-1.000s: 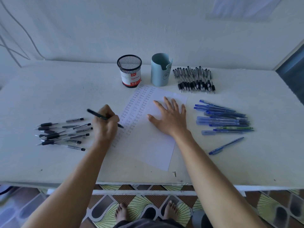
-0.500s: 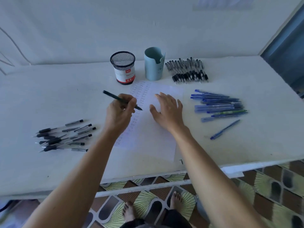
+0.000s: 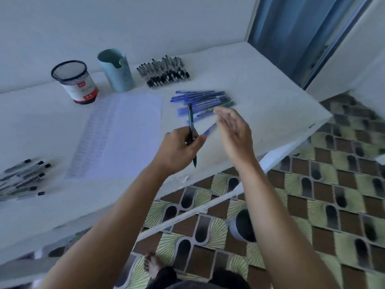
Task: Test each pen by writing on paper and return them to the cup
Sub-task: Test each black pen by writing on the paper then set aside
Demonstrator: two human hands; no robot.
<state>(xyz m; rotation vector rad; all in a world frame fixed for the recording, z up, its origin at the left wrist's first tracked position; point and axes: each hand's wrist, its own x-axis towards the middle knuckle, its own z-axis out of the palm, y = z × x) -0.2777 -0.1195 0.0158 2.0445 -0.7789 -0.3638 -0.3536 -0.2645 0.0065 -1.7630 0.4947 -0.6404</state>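
Head view: left hand (image 3: pixel 177 149) pinches slim dark pen (image 3: pixel 190 118); right hand (image 3: pixel 233 130) spread flat.

One view only, worn on the head. Looks forward and down at the surface (image 3: pixel 260 84) from above its near edge, turned toward the right side. Tipped, with the near edge slanting up to the near right corner. Close in, with both arms filling the bottom and the left hand (image 3: pixel 177 151), its pen (image 3: pixel 190 117) and the right hand (image 3: pixel 233 130) near the middle. Also takes in the wall (image 3: pixel 145 21) past the far edge and the floor (image 3: pixel 333 184) below the near edge. Cuts off the left edge. A bit blurry.
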